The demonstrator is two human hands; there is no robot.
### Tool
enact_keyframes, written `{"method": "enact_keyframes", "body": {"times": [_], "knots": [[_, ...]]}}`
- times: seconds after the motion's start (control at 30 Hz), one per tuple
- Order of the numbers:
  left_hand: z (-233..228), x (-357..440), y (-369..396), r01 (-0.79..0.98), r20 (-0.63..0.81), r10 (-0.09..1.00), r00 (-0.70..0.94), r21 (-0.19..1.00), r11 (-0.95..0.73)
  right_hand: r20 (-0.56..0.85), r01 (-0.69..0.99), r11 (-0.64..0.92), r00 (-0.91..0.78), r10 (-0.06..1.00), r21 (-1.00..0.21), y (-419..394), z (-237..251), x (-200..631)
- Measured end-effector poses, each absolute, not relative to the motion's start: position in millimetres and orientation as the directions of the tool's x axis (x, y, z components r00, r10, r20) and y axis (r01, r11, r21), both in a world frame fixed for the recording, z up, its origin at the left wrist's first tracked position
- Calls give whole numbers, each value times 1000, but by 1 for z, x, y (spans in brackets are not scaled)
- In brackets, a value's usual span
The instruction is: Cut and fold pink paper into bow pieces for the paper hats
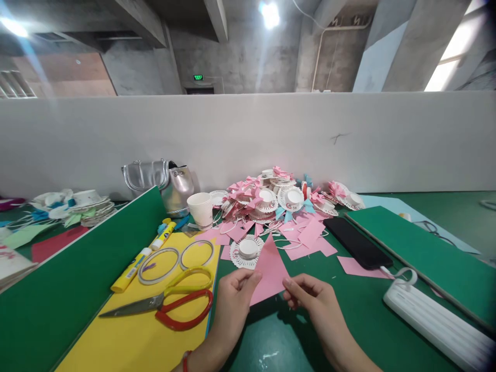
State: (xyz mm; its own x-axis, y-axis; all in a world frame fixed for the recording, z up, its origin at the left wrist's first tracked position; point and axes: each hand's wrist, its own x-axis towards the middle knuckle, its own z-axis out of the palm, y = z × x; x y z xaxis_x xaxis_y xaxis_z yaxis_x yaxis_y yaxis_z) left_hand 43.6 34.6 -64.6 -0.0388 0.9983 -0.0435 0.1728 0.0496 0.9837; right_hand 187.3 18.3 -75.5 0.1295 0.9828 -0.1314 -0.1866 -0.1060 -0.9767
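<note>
Nearest the camera, both hands are closed in a pinch on one pink paper triangle (269,271); the left hand (232,305) grips its lower left edge between thumb and fingertips, the right hand (315,305) nips the lower right corner, the other fingers curled loosely under. The sheet stands tilted just above the green table (271,336), its long axis running away from the person — the base lies between the two grips, the point aims up and away toward the white fringed paper disc (247,251) just beyond it. Both hands sit equally near, one at each end of the base.

To the left, on a yellow sheet (127,336), lie scissors (170,305) with one yellow and one red handle, blades pointing left; beyond them two clear tape rings (158,264) and a yellow glue stick (129,271). To the right, a white power strip (437,323) and a black phone (356,242) plugged in by a white cable.

Farther back stand a white paper cup (201,208), a silver bag (163,183), loose pink paper pieces (310,235) and a heap of finished white-and-pink discs (279,196); a second stack of plates (83,204) sits far left — all against a grey partition wall (248,134).
</note>
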Motion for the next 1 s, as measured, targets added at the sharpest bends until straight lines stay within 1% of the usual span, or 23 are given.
{"method": "enact_keyframes", "body": {"times": [0.07, 0.17, 0.2, 0.3, 0.37, 0.47, 0.53, 0.63, 0.67, 0.77, 0.87, 0.93, 1.0], "knots": [[-66, 43, 35, 116, -114, 993, 0, 987, 113, -142, -191, -109, 171, 975, -975, 20, -76, 190], [-68, 41, 35, 31, -127, 985, 117, 992, 125, -155, -195, -109, 239, 959, -975, 23, -79, 195], [-69, 40, 36, 31, -126, 984, 130, 992, 123, -155, -192, -109, 247, 957, -975, 24, -79, 197], [-74, 40, 36, 80, -142, 986, 91, 988, 135, -151, -183, -108, 241, 959, -977, 27, -82, 201], [-79, 41, 36, 77, -156, 984, 88, 986, 150, -150, -178, -109, 236, 960, -978, 28, -84, 203], [-84, 40, 35, 82, -201, 966, 161, 978, 190, -155, -175, -115, 236, 959, -978, 29, -85, 205], [-84, 37, 36, 145, -220, 953, 210, 971, 192, -159, -172, -121, 231, 960, -978, 29, -83, 207], [-78, 32, 41, 201, -194, 951, 242, 969, 147, -171, -161, -143, 180, 969, -977, 28, -79, 207], [-75, 30, 44, 190, -195, 949, 246, 970, 150, -177, -157, -153, 149, 973, -976, 27, -79, 205], [-70, 28, 52, 95, -249, 927, 281, 968, 231, -193, -144, -186, 35, 981, -972, 22, -78, 196], [-69, 30, 54, 2, -225, 935, 273, 972, 234, -206, -128, -211, -55, 977, -969, 16, -79, 188], [-69, 32, 52, -9, -218, 949, 229, 974, 226, -203, -117, -212, -81, 976, -970, 14, -79, 186], [-68, 33, 48, 1, -244, 945, 220, 968, 250, -192, -110, -202, -95, 977, -973, 13, -79, 186]]}}
